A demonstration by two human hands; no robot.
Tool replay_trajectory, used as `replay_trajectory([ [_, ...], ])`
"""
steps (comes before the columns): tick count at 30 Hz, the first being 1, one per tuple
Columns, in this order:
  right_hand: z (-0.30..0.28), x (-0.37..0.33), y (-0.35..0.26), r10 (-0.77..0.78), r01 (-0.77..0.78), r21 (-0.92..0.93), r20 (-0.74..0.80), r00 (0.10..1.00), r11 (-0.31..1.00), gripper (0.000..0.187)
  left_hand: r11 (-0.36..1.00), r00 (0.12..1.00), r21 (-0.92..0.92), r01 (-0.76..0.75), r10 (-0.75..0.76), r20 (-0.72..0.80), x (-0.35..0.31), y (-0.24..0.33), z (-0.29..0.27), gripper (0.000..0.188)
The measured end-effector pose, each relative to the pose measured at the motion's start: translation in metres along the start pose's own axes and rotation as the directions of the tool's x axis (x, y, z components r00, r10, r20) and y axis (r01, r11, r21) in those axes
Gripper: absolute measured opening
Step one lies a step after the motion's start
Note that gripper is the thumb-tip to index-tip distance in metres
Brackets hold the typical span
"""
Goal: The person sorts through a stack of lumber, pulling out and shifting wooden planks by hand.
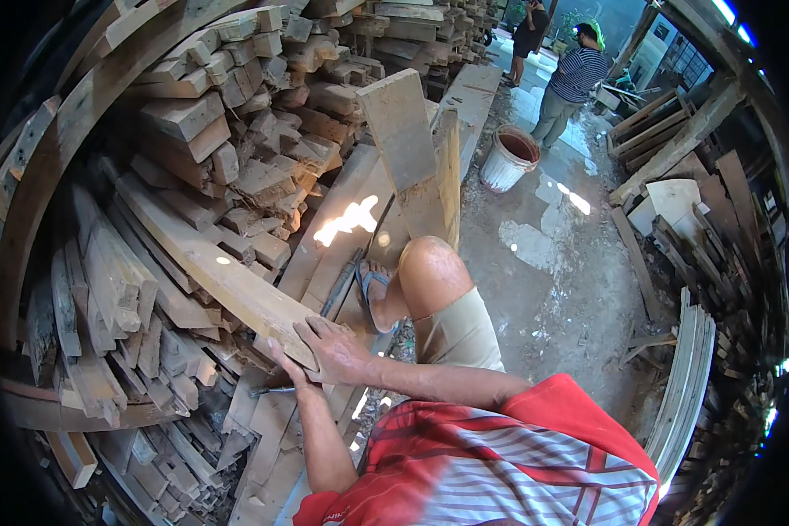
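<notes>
A long wooden plank (228,280) runs from the lumber pile at the upper left down to my hands, its near end between them. My right hand (335,352) lies over the top of that end, fingers curled onto it. At the plank's near side, my left hand (291,366) grips the edge from below, and its fingers are partly hidden by the wood. A dark metal bar (342,282) rests on boards just beyond my right hand. Close to my left hand is a thin dark rod (272,391).
Stacked lumber (237,131) fills the left side, with loose strips (105,289) below. A wide board (403,123) leans upright beyond my knee. A white bucket (510,159) stands on the concrete floor (543,289). Two people stand farther back; boards (688,377) lean at the right.
</notes>
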State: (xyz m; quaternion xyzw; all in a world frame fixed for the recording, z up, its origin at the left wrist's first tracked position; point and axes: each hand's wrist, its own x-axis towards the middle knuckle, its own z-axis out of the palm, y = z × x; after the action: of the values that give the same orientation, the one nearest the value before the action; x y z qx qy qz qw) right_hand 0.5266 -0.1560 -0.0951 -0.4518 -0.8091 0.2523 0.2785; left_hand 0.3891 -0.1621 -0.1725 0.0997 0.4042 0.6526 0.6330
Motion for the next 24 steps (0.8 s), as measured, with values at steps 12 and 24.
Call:
replay_trajectory([
  [12, 0.003, -0.002, 0.005, -0.023, 0.023, 0.033, 0.014, 1.0, 0.999, 0.082, 1.0, 1.0, -0.026, 0.014, -0.014, 0.027, 0.008, -0.008, -0.022, 0.103],
  [24, 0.002, -0.002, 0.008, 0.016, -0.017, 0.068, 0.02, 1.0, 0.998, 0.083, 0.997, 0.997, 0.017, 0.074, -0.074, 0.032, 0.014, -0.006, -0.025, 0.103],
])
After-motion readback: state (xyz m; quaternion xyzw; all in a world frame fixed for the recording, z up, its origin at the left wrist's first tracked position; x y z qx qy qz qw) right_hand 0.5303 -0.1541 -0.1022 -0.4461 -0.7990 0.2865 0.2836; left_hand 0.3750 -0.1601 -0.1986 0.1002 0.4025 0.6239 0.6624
